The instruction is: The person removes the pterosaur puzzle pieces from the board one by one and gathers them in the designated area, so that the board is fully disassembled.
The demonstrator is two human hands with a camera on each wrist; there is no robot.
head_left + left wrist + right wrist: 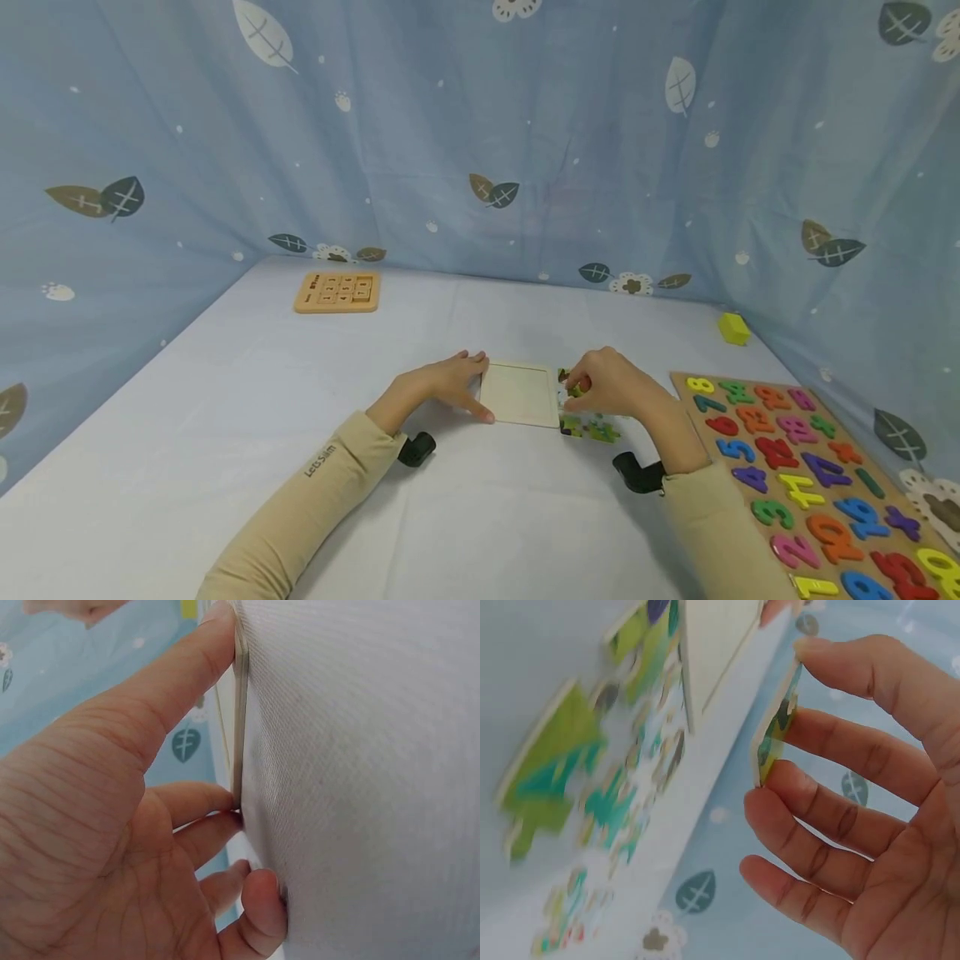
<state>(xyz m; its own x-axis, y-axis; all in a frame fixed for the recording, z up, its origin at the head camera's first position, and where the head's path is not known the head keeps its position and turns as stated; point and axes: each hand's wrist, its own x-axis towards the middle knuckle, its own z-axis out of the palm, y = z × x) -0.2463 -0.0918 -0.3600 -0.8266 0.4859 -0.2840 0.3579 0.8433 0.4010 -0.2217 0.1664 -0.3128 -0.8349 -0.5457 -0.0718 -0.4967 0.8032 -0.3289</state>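
Observation:
A square pale wooden puzzle tray [519,395] lies flat on the white table with no pieces in it. My left hand [452,383] rests at its left side, fingers spread; in the left wrist view, thumb and fingertips touch the tray's edge [240,727]. Just right of the tray, my right hand [611,383] pinches a jigsaw piece [775,735] between thumb and fingers, lifted off the table and tilted. Loose green and teal jigsaw pieces [602,430] lie beneath and in front of that hand, which partly hides them.
A wooden number slide puzzle [337,292] sits at the back left. Along the right side lies a board of colourful numbers [813,467], with a yellow block [733,328] behind it. A blue patterned curtain [480,142] hangs behind the table.

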